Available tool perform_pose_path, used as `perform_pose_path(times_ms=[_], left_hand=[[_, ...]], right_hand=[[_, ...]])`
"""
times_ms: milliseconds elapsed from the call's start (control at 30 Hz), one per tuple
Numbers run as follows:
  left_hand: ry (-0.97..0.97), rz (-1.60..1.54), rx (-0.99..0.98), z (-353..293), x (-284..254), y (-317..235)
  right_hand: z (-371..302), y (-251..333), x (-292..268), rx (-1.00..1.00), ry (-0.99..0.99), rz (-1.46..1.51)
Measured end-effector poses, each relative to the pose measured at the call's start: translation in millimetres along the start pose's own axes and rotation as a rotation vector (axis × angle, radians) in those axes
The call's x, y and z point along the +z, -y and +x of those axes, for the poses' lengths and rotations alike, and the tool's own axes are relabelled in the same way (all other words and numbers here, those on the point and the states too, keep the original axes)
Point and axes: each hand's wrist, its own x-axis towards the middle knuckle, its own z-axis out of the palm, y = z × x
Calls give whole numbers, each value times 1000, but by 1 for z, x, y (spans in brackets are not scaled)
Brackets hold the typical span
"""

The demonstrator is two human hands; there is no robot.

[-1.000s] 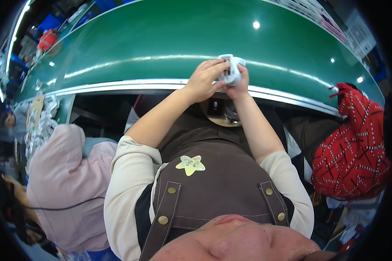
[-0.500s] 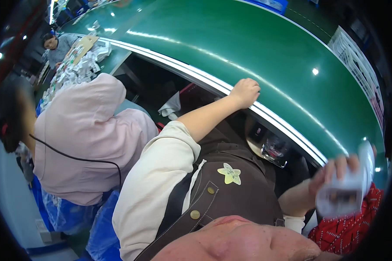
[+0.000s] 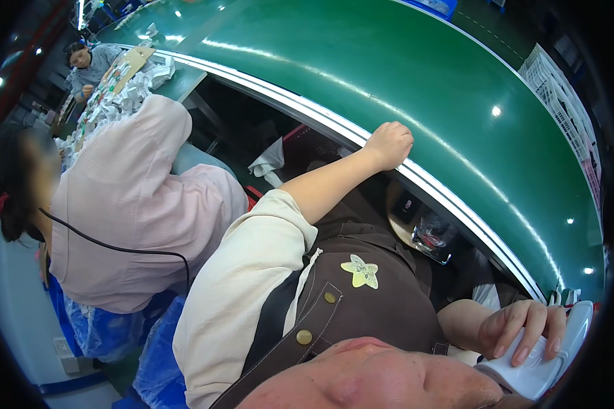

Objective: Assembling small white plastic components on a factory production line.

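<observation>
My left hand (image 3: 391, 145) rests on the near edge of the green work surface (image 3: 320, 48), its fingers curled into a loose fist with nothing visible in it. Low on the right, my right hand (image 3: 529, 328) is closed around a glossy white plastic housing (image 3: 577, 330). This piece has a wide body and a long rounded part, and I cannot make out its exact kind. My fingers lie across it and cover part of its surface.
A pale metal rail (image 3: 457, 208) edges the green surface. Beneath it sits a round stool-like shelf (image 3: 401, 221) with a clear plastic bag (image 3: 433, 232). A co-worker in pink (image 3: 123, 211) sits at my left; beyond are piled white parts (image 3: 126, 95). White racks (image 3: 559, 102) stand far right.
My right hand has come down and closer to me with the white housing, which has turned over. The red patterned cloth near it is no longer visible. My left hand has stayed almost still.
</observation>
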Motion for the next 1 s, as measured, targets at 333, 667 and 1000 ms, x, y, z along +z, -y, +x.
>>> perform_pose_path(times_ms=[333, 667, 1000], left_hand=[[-18, 7, 3, 3, 4, -1], [-116, -16, 60, 11, 2, -1], [-34, -31, -42, 20, 0, -3]], right_hand=[[-1, -2, -40, 136, 17, -111], [-3, -114, -192, 701, -261, -1264], [15, -139, -218, 981, 269, -2044]])
